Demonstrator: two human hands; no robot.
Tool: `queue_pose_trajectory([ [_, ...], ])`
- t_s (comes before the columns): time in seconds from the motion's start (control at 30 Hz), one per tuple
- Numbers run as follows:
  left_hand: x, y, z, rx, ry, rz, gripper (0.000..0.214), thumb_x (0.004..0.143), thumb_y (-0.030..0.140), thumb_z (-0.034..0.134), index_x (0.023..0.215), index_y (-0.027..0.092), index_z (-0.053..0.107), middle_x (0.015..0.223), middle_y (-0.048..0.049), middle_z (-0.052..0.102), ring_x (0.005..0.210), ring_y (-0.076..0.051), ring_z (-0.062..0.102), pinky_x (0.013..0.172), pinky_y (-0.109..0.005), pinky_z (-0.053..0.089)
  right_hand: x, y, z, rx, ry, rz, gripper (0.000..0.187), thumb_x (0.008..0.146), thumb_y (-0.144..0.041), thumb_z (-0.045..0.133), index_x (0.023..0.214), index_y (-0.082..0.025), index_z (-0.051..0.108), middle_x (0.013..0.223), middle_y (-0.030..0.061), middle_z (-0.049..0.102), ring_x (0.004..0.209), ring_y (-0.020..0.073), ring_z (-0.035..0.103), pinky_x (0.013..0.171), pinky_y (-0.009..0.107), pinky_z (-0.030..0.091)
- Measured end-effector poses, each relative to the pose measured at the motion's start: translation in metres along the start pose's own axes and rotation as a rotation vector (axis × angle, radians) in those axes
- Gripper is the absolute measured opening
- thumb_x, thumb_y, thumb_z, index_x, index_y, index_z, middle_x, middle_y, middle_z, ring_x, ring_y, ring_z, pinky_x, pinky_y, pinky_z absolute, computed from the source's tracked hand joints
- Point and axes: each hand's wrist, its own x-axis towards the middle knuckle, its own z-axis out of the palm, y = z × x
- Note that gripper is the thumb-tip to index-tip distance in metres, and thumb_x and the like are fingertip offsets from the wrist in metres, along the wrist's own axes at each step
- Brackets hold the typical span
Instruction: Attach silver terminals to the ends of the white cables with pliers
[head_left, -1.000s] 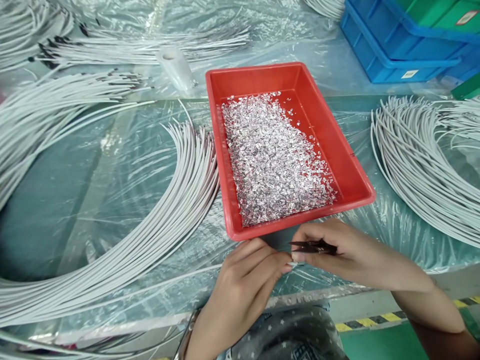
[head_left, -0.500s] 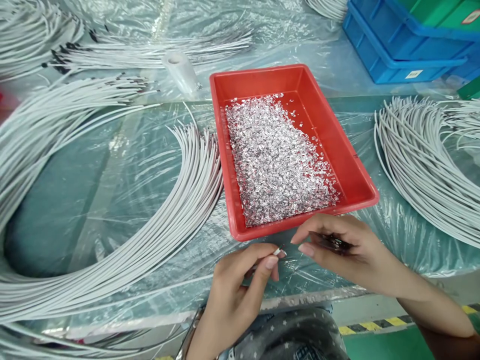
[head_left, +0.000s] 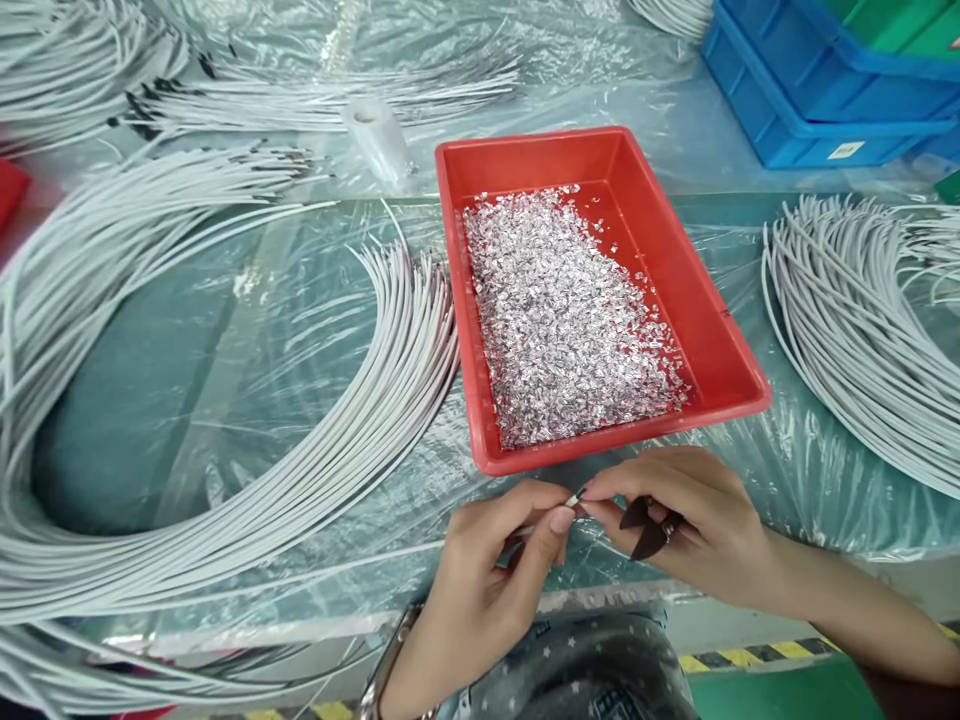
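Observation:
My left hand (head_left: 491,555) pinches the end of a thin white cable (head_left: 574,498) between thumb and forefinger, just in front of the red tray (head_left: 739,355). My right hand (head_left: 686,515) meets it fingertip to fingertip at the cable tip and keeps small dark snips (head_left: 649,525) tucked against the palm. The tray holds a heap of small silver foil scraps (head_left: 562,320).
A large curved bundle of white cables (head_left: 300,470) lies to the left on clear plastic sheeting. Another cable bundle (head_left: 847,330) lies at the right. A white roll (head_left: 379,135) stands behind the tray. Blue bins (head_left: 817,90) sit at the far right.
The snips have turned from pointing at the cable tip to lying folded in my right palm. My right fingertips have come up against the cable end held by my left hand.

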Motion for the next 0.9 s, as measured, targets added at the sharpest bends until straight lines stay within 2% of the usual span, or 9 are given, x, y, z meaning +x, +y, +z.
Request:
queue_pose_trajectory([
  [0.43,-0.0007,-0.0022,0.0031,0.112,0.038,0.039,0.008,0.092,0.016,0.050,0.088,0.019,0.057,0.058,0.0057,0.054,0.048,-0.006,0.047,0.049,-0.016,0.037,-0.0027,-0.0020,0.0005,0.053,-0.023,0.118,0.005,0.091,-0.014,0.057,0.091,-0.019,0.056,0.069,-0.0029,0.059,0.051,0.0078,0.047,0.049,0.019,0.039],
  [0.77,-0.0005,-0.0051,0.0036,0.234,0.178,0.096,0.008,0.090,0.014,0.053,0.093,0.016,0.060,0.062,0.0040,0.057,0.050,-0.006,0.049,0.051,-0.017,0.038,-0.0052,-0.0046,0.0033,0.187,-0.036,0.218,0.016,0.084,-0.005,0.060,0.091,-0.019,0.059,0.068,-0.0053,0.057,0.053,0.0057,0.045,0.050,0.016,0.038],
  [0.9,-0.0023,-0.0047,0.0035,0.160,0.169,0.062,0.012,0.092,0.012,0.049,0.095,0.017,0.059,0.064,0.0041,0.058,0.054,-0.006,0.052,0.054,-0.016,0.039,-0.0006,-0.0068,-0.0044,0.111,0.045,0.241,0.014,0.086,-0.007,0.057,0.089,-0.020,0.060,0.068,-0.0049,0.058,0.048,0.0062,0.042,0.045,0.018,0.035],
])
